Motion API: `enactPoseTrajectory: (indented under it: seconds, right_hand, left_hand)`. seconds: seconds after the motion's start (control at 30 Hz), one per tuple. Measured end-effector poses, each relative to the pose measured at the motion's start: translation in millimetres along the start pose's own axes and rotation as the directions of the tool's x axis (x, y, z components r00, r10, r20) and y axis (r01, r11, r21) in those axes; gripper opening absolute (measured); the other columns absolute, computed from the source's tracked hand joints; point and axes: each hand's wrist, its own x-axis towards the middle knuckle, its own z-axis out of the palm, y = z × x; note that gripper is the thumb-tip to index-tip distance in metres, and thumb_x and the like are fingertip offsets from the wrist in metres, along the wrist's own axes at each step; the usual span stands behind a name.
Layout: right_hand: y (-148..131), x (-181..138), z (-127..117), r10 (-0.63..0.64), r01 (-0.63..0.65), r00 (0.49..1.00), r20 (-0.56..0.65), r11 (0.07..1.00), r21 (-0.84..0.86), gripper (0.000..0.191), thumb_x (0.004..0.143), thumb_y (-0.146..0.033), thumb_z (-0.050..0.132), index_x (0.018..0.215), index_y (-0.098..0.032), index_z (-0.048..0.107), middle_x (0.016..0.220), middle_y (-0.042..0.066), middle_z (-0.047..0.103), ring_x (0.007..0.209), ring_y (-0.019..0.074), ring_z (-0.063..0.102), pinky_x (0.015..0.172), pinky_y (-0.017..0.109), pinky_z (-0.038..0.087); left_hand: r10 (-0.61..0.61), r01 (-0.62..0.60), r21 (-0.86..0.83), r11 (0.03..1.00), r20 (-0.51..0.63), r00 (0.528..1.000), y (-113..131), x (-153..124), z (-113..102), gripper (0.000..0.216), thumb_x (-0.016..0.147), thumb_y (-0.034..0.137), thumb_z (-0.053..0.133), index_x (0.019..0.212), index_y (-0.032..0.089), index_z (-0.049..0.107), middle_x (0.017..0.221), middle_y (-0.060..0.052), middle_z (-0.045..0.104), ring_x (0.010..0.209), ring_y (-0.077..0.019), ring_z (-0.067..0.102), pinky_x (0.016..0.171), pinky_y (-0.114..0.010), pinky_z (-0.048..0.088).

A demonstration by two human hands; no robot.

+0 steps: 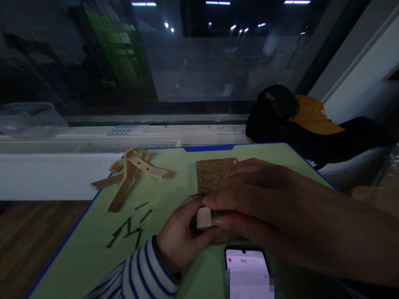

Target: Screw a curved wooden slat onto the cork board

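Over the middle of the table, my left hand [182, 238] is wrapped round a small pale wooden piece [204, 218], whose blunt end faces me. My right hand [264, 199] reaches in from the right, its thumb and fingers closed in a pinch against the right side of that wood. What lies between those fingertips is hidden. Beneath both hands is a brown sheet [210, 172] with a line drawing on it, partly covered. Several dark screws [129, 226] lie loose to the left of my left hand.
Shaped wooden parts [124, 180], one with two holes, lie at the table's back left, one overhanging the edge. A phone [246, 261] with its screen lit lies near me. Behind the green, blue-edged table [174, 187] are a radiator [62, 174] and an orange cap [314, 114].
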Motion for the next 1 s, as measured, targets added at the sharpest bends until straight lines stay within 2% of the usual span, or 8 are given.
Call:
enactPoseTrajectory:
  seconds: [0.13, 0.27, 0.4, 0.5, 0.67, 0.77, 0.87, 1.0]
  right_hand:
    - [-1, 4, -2, -0.016, 0.015, 0.999, 0.028, 0.999, 0.052, 0.018, 0.083, -0.020, 0.052, 0.095, -0.019, 0.064, 0.083, 0.003, 0.068, 0.076, 0.0189, 0.061, 0.067, 0.032, 0.046]
    - [1, 3, -3, -0.044, 0.043, 0.999, 0.024, 0.999, 0.025, 0.021, 0.085, -0.024, 0.049, 0.101, -0.022, 0.062, 0.095, 0.002, 0.069, 0.088, 0.0197, 0.062, 0.073, 0.030, 0.047]
    - [1, 0, -5, -0.057, 0.058, 0.998, -0.024, 0.998, 0.031, 0.018, 0.085, -0.022, 0.048, 0.086, -0.024, 0.066, 0.096, -0.001, 0.070, 0.091, 0.0166, 0.062, 0.077, 0.023, 0.048]
    - [-1, -2, -8, -0.054, 0.054, 0.999, -0.004, 0.997, 0.046, 0.019, 0.086, -0.021, 0.046, 0.086, -0.022, 0.065, 0.100, -0.001, 0.069, 0.093, 0.0148, 0.061, 0.083, 0.020, 0.046]
    - [0, -5, -12, -0.021, 0.021, 1.000, 0.023, 1.000, 0.009, 0.024, 0.084, -0.016, 0.043, 0.070, -0.023, 0.061, 0.099, 0.001, 0.068, 0.093, 0.0179, 0.061, 0.068, 0.025, 0.049]
    - [1, -8, -12, -0.021, 0.022, 1.000, 0.018, 1.000, -0.021, 0.018, 0.083, -0.015, 0.047, 0.083, -0.022, 0.063, 0.093, 0.000, 0.068, 0.086, 0.0154, 0.062, 0.066, 0.024, 0.048]
    - [-2, -13, -10, 0.024, -0.022, 0.999, 0.038, 0.998, -0.056, 0.025, 0.086, -0.015, 0.048, 0.108, -0.022, 0.058, 0.096, -0.001, 0.065, 0.084, 0.0126, 0.060, 0.069, 0.023, 0.046]
    - [-5, -17, -4, 0.001, 0.003, 0.999, 0.049, 0.997, -0.080, 0.026, 0.086, -0.016, 0.052, 0.110, -0.023, 0.055, 0.096, -0.002, 0.064, 0.089, 0.0137, 0.057, 0.076, 0.026, 0.043]
  left_hand:
    - [-0.021, 0.022, -0.005, 1.000, 0.020, 1.000, 2, 1, -1, 0.036, 0.069, 0.017, 0.064, 0.104, 0.021, 0.057, 0.092, -0.006, 0.066, 0.084, -0.0230, 0.063, 0.073, -0.038, 0.053]
    - [-0.014, 0.014, 0.005, 1.000, 0.019, 1.000, 2, 1, -1, 0.032, 0.069, 0.017, 0.064, 0.100, 0.020, 0.057, 0.091, -0.006, 0.065, 0.084, -0.0219, 0.063, 0.073, -0.037, 0.053]
    - [0.019, -0.019, -0.005, 1.000, -0.007, 1.000, 0, 0, 0, 0.031, 0.071, 0.017, 0.064, 0.100, 0.021, 0.056, 0.094, -0.004, 0.064, 0.086, -0.0205, 0.061, 0.074, -0.035, 0.052]
    - [-0.004, 0.004, -0.017, 1.000, 0.002, 1.000, -1, -1, 0, 0.036, 0.070, 0.016, 0.066, 0.104, 0.022, 0.055, 0.097, -0.004, 0.063, 0.088, -0.0203, 0.061, 0.077, -0.035, 0.051]
    - [-0.021, 0.022, -0.011, 1.000, 0.024, 0.999, -1, -1, -1, 0.038, 0.070, 0.016, 0.066, 0.105, 0.022, 0.054, 0.099, -0.004, 0.063, 0.089, -0.0199, 0.060, 0.079, -0.035, 0.050]
    - [-0.040, 0.041, -0.034, 0.999, 0.040, 0.998, -1, -1, -1, 0.037, 0.070, 0.016, 0.066, 0.104, 0.022, 0.054, 0.097, -0.003, 0.063, 0.087, -0.0184, 0.060, 0.078, -0.033, 0.050]
    - [-0.055, 0.056, -0.040, 0.998, 0.041, 0.998, -1, -2, -1, 0.036, 0.070, 0.017, 0.067, 0.104, 0.021, 0.054, 0.097, -0.003, 0.063, 0.088, -0.0183, 0.060, 0.077, -0.032, 0.050]
    - [-0.020, 0.020, -0.021, 1.000, 0.024, 1.000, 0, -2, -1, 0.035, 0.070, 0.019, 0.067, 0.103, 0.022, 0.055, 0.096, -0.003, 0.064, 0.087, -0.0189, 0.061, 0.076, -0.032, 0.051]
